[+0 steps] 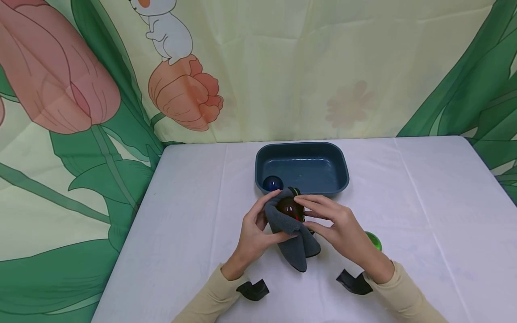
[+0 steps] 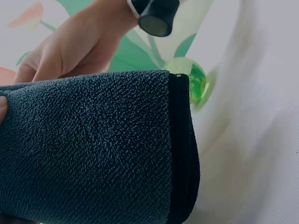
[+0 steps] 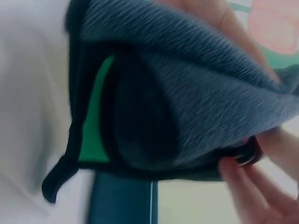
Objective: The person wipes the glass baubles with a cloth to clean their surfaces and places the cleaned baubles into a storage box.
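Note:
A dark red, glossy ball [image 1: 287,206] sits in the folds of a grey-blue cloth [image 1: 296,251] above the table, in front of the blue container. My left hand [image 1: 254,235] grips the cloth from the left, thumb in front and fingers behind, wrapping it partly round the ball. From the right, my right hand [image 1: 341,224] pinches the ball's exposed side with fingertips and thumb. In the right wrist view the cloth [image 3: 201,98] covers most of the ball, and a green patch shows inside its dark edging. The cloth [image 2: 93,144] fills much of the left wrist view.
A dark blue rectangular container [image 1: 315,172] stands at the back of the white table [image 1: 194,215], with a blue ball [image 1: 273,183] in its near left corner. A green ball [image 1: 374,241] rests beside my right forearm, partly hidden by it. A patterned curtain hangs behind.

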Motion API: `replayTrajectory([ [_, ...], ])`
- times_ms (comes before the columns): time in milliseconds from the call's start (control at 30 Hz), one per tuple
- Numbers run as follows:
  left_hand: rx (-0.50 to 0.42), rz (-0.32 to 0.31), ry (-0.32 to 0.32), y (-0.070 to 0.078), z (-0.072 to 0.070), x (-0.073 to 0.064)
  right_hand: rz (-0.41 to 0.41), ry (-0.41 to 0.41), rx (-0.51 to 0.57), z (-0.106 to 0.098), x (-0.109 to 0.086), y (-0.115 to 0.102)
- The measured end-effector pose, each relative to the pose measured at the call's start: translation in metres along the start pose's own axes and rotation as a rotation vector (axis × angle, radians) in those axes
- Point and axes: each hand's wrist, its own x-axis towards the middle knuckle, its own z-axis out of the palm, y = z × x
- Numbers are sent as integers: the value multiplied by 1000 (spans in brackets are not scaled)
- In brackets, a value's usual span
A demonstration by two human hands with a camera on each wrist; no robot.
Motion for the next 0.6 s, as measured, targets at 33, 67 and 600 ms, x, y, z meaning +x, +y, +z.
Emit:
replayTrajectory([
  [33,1,2,0,0,0,0,43,-6,37,0,0,0],
  [67,2,3,0,0,0,0,86,-11,72,0,0,0],
  [600,61,-1,15,-1,-1,1,43,-43,-21,-7,-2,3],
])
